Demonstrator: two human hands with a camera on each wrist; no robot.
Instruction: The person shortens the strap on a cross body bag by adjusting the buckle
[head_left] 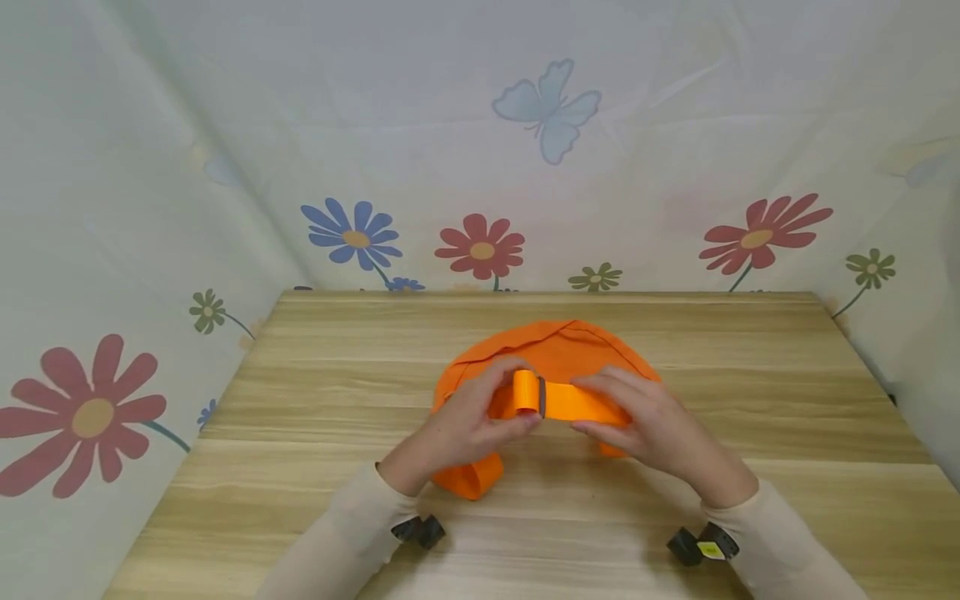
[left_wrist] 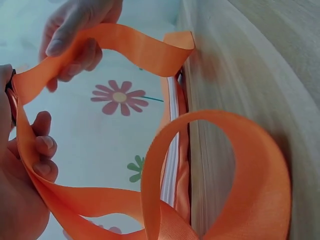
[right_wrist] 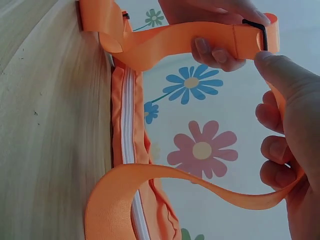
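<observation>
An orange fabric bag (head_left: 555, 354) lies on the table with a white zipper (right_wrist: 128, 115) along its edge. Its orange webbing strap (head_left: 573, 403) is raised in front of it, threaded through a dark slide buckle (right_wrist: 265, 37). My left hand (head_left: 468, 421) pinches the strap's folded loop beside the buckle, thumb below and fingers above. On the other side of the buckle, my right hand (head_left: 656, 425) grips the strap between thumb and fingers. A slack strap loop (left_wrist: 260, 175) hangs near the table in the left wrist view. My hands hide part of the bag.
The wood-grain table (head_left: 337, 358) extends around the bag. Behind it and at the sides hang pale curtains (head_left: 420, 125) printed with flowers and a butterfly. Dark wrist devices (head_left: 418, 531) are on both sleeves, close above the tabletop.
</observation>
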